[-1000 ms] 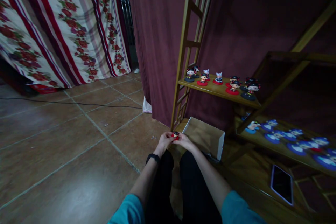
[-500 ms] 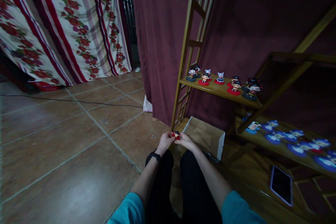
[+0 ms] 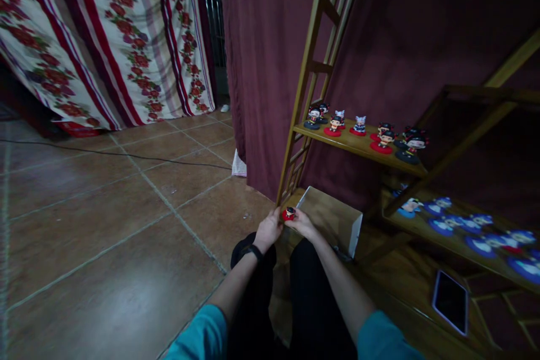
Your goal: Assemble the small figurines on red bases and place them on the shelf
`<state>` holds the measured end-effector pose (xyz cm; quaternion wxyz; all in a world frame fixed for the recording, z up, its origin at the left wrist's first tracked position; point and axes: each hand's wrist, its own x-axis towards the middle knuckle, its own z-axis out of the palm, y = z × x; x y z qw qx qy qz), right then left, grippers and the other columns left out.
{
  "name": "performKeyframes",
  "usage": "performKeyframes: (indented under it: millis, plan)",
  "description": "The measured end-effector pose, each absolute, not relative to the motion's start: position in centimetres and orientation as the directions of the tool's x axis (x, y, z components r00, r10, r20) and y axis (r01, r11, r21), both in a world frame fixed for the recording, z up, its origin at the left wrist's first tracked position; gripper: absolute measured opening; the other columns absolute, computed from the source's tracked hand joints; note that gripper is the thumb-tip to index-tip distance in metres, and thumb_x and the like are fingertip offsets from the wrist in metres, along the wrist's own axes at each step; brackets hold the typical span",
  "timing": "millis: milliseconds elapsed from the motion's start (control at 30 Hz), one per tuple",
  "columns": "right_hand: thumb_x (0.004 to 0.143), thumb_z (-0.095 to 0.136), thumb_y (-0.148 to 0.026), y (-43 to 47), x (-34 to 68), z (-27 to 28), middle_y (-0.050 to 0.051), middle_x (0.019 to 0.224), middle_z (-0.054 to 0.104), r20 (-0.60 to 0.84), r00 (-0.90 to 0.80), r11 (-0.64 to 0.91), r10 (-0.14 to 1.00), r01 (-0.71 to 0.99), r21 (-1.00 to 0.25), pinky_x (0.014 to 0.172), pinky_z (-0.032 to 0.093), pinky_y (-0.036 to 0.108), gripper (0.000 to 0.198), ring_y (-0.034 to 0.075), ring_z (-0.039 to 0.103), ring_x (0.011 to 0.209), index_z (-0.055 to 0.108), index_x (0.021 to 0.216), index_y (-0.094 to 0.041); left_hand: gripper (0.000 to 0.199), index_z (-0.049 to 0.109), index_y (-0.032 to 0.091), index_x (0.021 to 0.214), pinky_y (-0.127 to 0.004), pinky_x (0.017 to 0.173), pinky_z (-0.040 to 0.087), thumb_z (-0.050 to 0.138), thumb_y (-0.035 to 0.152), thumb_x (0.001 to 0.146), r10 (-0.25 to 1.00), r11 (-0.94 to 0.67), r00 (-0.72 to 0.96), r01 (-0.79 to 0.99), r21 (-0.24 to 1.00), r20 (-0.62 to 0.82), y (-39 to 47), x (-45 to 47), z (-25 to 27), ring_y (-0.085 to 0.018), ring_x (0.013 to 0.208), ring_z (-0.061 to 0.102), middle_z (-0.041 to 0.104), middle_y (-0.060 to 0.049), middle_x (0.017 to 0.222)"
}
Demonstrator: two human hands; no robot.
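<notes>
A small figurine [image 3: 289,212] with black hair and a round red base is held between my hands, above my knees. My right hand [image 3: 302,223] grips it from the right with bent fingers. From the left, my left hand [image 3: 269,230] has its fingers closed at the edge of the red base; its fingertips are partly hidden. Just beyond my right hand stands an open cardboard box [image 3: 329,216]. Similar figurines on red and dark bases, such as a red-based one [image 3: 383,142], stand on the upper wooden shelf [image 3: 358,147].
Several blue-and-white figurines [image 3: 485,243] stand on a lower shelf [image 3: 442,242] at right. A phone [image 3: 450,302] lies on the wooden surface below. Shelf posts [image 3: 298,107] rise ahead. A black cable [image 3: 126,153] crosses the tiled floor [image 3: 105,202] at left.
The figurine has turned and shifted slightly right in my hands. My left hand has rotated, showing more of its back. The view has swung slightly left.
</notes>
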<state>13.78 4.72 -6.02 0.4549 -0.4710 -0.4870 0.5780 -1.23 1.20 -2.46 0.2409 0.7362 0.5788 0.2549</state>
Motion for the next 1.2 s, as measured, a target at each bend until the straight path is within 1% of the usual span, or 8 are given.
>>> performKeyframes:
  millis: [100,267,533,633,800,900,1033,1200]
  plan:
    - [0.045,0.071,-0.012,4.7,13.9,-6.1,0.001,0.091,0.065,-0.124,-0.215,-0.136,0.969,-0.045,-0.990,0.089,0.042,0.038,0.054,0.018,0.061,0.084,0.055,0.095,-0.020,0.053,0.035,0.021,0.126,-0.030,0.083,0.041,0.052,0.021,0.075,0.965,-0.252,0.250,0.785,0.567,0.082,0.7,-1.1,-2.0,-0.023,0.103,0.054,0.049,-0.013,0.119]
    - [0.042,0.071,-0.010,4.5,13.9,-6.2,0.000,0.089,0.065,-0.153,-0.284,-0.174,0.947,-0.051,-0.983,0.088,0.043,0.037,0.054,0.017,0.062,0.083,0.056,0.092,-0.021,0.041,0.039,0.019,0.119,-0.030,0.078,0.042,0.047,0.020,0.079,0.947,-0.305,0.316,0.819,0.486,0.063,0.3,-0.7,-1.6,-0.022,0.092,0.058,0.053,-0.012,0.106]
    - [0.043,0.066,-0.011,4.4,14.1,-6.1,0.000,0.091,0.064,-0.169,-0.282,-0.191,0.944,-0.053,-0.980,0.084,0.044,0.036,0.054,0.018,0.061,0.084,0.055,0.095,-0.022,0.041,0.037,0.015,0.123,-0.028,0.080,0.042,0.041,0.018,0.082,0.935,-0.341,0.342,0.792,0.506,0.095,-0.4,-0.5,-1.3,-0.021,0.095,0.057,0.053,-0.015,0.106]
    - [0.045,0.064,-0.011,4.3,14.3,-6.0,0.000,0.090,0.064,-0.160,-0.283,-0.172,0.946,-0.019,-0.985,0.082,0.045,0.035,0.054,0.018,0.060,0.082,0.054,0.097,-0.022,0.042,0.035,0.014,0.124,-0.029,0.079,0.042,0.040,0.017,0.082,0.931,-0.356,0.348,0.810,0.466,0.107,-0.5,-0.4,-1.3,-0.021,0.095,0.056,0.053,-0.015,0.105]
    - [0.045,0.064,-0.010,3.9,14.5,-5.8,0.000,0.090,0.063,-0.136,-0.279,-0.135,0.951,0.023,-0.991,0.081,0.045,0.033,0.058,0.016,0.060,0.078,0.053,0.100,-0.021,0.040,0.034,0.012,0.123,-0.032,0.074,0.043,0.035,0.015,0.084,0.894,-0.447,0.423,0.830,0.332,0.147,-0.7,-0.2,-1.5,-0.023,0.088,0.058,0.053,-0.016,0.101]
    - [0.047,0.065,-0.012,3.7,14.8,-5.7,0.001,0.092,0.062,-0.121,-0.281,-0.106,0.952,0.071,-0.992,0.082,0.045,0.034,0.058,0.016,0.060,0.078,0.052,0.103,-0.021,0.042,0.033,0.012,0.123,-0.033,0.076,0.042,0.035,0.010,0.082,0.874,-0.487,0.455,0.826,0.284,0.172,-0.8,-0.3,-1.6,-0.022,0.090,0.057,0.053,-0.015,0.101]
    - [0.051,0.065,-0.016,3.6,15.2,-5.6,0.001,0.098,0.061,-0.084,-0.282,-0.040,0.956,0.158,-0.987,0.082,0.045,0.034,0.058,0.016,0.059,0.082,0.051,0.107,-0.022,0.046,0.029,0.013,0.127,-0.032,0.079,0.041,0.034,0.007,0.082,0.868,-0.495,0.457,0.823,0.278,0.194,-0.8,-0.3,-1.7,-0.021,0.094,0.055,0.053,-0.015,0.103]
    - [0.055,0.063,-0.017,3.6,15.3,-5.5,0.003,0.105,0.057,0.028,-0.285,0.091,0.958,0.212,-0.973,0.087,0.041,0.034,0.054,0.019,0.054,0.097,0.050,0.107,-0.023,0.045,0.028,0.012,0.128,-0.033,0.080,0.040,0.032,0.007,0.083,0.865,-0.500,0.451,0.815,0.293,0.220,-0.7,-0.2,-1.6,-0.022,0.093,0.055,0.054,-0.015,0.101]
